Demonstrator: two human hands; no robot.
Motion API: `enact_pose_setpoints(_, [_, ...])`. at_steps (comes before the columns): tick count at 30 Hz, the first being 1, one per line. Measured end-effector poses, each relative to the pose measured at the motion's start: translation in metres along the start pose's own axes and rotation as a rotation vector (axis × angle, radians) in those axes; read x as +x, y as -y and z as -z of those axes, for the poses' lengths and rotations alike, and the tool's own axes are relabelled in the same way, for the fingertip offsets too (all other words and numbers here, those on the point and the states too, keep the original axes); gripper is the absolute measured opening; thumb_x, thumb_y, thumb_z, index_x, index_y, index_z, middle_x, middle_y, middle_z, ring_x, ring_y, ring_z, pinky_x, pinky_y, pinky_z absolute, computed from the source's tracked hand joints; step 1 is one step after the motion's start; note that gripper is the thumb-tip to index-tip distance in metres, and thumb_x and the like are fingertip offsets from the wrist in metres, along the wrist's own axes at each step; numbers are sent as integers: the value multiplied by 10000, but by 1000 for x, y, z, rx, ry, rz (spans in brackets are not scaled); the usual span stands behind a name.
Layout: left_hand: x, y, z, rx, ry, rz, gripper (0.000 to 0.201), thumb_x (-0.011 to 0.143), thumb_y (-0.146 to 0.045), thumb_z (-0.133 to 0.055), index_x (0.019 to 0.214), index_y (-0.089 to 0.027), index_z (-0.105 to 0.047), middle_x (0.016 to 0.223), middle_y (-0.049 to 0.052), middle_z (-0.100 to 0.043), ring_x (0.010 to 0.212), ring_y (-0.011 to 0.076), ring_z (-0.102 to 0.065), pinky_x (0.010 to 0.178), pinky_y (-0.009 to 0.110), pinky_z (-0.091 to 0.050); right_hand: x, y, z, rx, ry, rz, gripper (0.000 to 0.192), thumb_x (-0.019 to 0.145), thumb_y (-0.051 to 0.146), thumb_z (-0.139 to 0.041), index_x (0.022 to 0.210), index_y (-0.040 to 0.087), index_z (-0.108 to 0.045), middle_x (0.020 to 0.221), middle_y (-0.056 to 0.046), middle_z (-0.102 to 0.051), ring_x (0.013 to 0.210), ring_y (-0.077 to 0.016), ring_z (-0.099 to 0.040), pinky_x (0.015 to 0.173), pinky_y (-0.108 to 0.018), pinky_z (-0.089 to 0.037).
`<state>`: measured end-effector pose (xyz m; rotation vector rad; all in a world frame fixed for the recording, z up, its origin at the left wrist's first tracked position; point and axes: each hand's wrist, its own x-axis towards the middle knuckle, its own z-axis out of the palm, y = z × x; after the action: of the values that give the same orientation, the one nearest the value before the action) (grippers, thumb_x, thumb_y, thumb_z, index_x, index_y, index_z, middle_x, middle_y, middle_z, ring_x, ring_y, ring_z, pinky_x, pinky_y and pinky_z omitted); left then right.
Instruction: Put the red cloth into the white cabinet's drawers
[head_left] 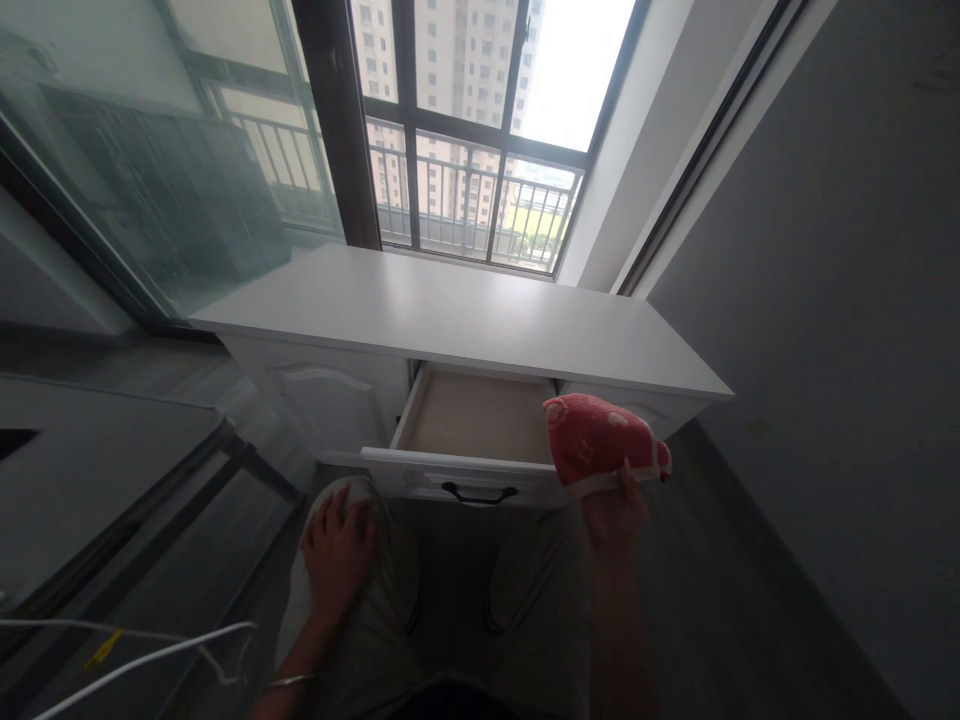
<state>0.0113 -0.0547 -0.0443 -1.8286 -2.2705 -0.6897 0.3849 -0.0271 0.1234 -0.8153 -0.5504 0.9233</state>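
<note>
My right hand grips a red cloth with a pale edge and light patterns, maybe a folded towel. The cloth is held up at the right front corner of a pulled-out drawer and hides part of it. A beige bottom shows inside the drawer. On its white front is a dark curved handle. Resting on my left knee, my left hand lies with its fingers spread and holds nothing.
The drawer belongs to a low white cabinet before a window. A table-like piece with a dark frame stands at left, with a white cable near it. At right rises a grey wall.
</note>
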Motion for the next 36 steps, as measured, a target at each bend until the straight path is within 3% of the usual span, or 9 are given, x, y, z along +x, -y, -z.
enact_pose_setpoints(6, [0, 1, 1, -15, -7, 7, 321, 956, -307, -494, 1115, -197, -750, 1511, 143, -543, 1443, 345, -403, 1157, 552, -363, -1, -15, -9, 146, -47, -18, 317, 841, 382, -714, 1156, 344, -718, 1236, -5, -742, 1256, -211, -652, 1102, -501, -523])
enact_pose_setpoints(12, [-2, 10, -1, -145, -28, 52, 331, 978, -352, -444, 1095, -174, -699, 1407, 163, -585, 1356, 321, -487, 1138, 514, -401, -10, -19, -13, 185, -35, -27, 301, 850, 338, -700, 1150, 360, -722, 1233, 3, -743, 1242, -233, -663, 1077, -575, -531])
enact_pose_setpoints(14, [-8, 5, 1, -242, -61, 71, 348, 983, -381, -427, 1087, -157, -672, 1336, 183, -601, 1304, 320, -524, 1119, 521, -424, -12, -19, -9, 196, -37, -35, 258, 846, 343, -702, 1100, 325, -742, 1170, -16, -761, 1190, -245, -695, 1047, -547, -565])
enact_pose_setpoints(17, [-21, -19, 13, -426, -61, 18, 340, 988, -415, -435, 1075, -171, -656, 1271, 175, -619, 1258, 315, -554, 1109, 536, -441, -14, -18, -1, 220, -89, -74, 202, 824, 320, -724, 1021, 285, -754, 1069, -12, -783, 1058, -210, -747, 967, -411, -624])
enact_pose_setpoints(19, [-28, -45, 25, -539, 25, -69, 298, 1004, -397, -440, 1102, -219, -658, 1247, 124, -639, 1249, 282, -570, 1109, 506, -457, -15, -19, 3, 240, -135, -119, 225, 818, 308, -739, 1040, 271, -751, 1055, -11, -789, 995, -193, -760, 913, -367, -643])
enact_pose_setpoints(25, [-14, -126, 53, -702, 215, -403, 277, 1024, -345, -504, 1246, -236, -628, 1263, 115, -664, 1217, 262, -609, 1042, 445, -496, -18, -27, 6, 216, -110, -123, 334, 860, 295, -724, 1194, 298, -720, 1197, -30, -766, 1089, -224, -742, 964, -459, -619])
enact_pose_setpoints(28, [1, -151, 49, -621, 291, -488, 280, 1017, -322, -533, 1261, -210, -611, 1230, 108, -688, 1159, 270, -629, 995, 449, -498, -20, -29, 7, 283, -100, -161, 344, 858, 261, -723, 1199, 308, -720, 1222, -31, -761, 1113, -225, -733, 957, -451, -618])
enact_pose_setpoints(32, [11, -167, 36, -434, 372, -581, 248, 1007, -336, -573, 1211, -209, -634, 1159, 80, -726, 1089, 282, -647, 971, 471, -468, -23, -25, 10, 385, -73, -208, 384, 848, 210, -708, 1220, 304, -707, 1208, -26, -769, 1090, -224, -736, 945, -465, -617])
enact_pose_setpoints(36, [10, -172, 22, -321, 342, -615, 202, 1033, -336, -526, 1089, -209, -673, 1042, 70, -740, 1011, 267, -651, 912, 447, -437, -23, -22, 15, 423, -98, -194, 376, 867, 180, -670, 1222, 295, -709, 1192, -24, -775, 1097, -223, -735, 951, -480, -610])
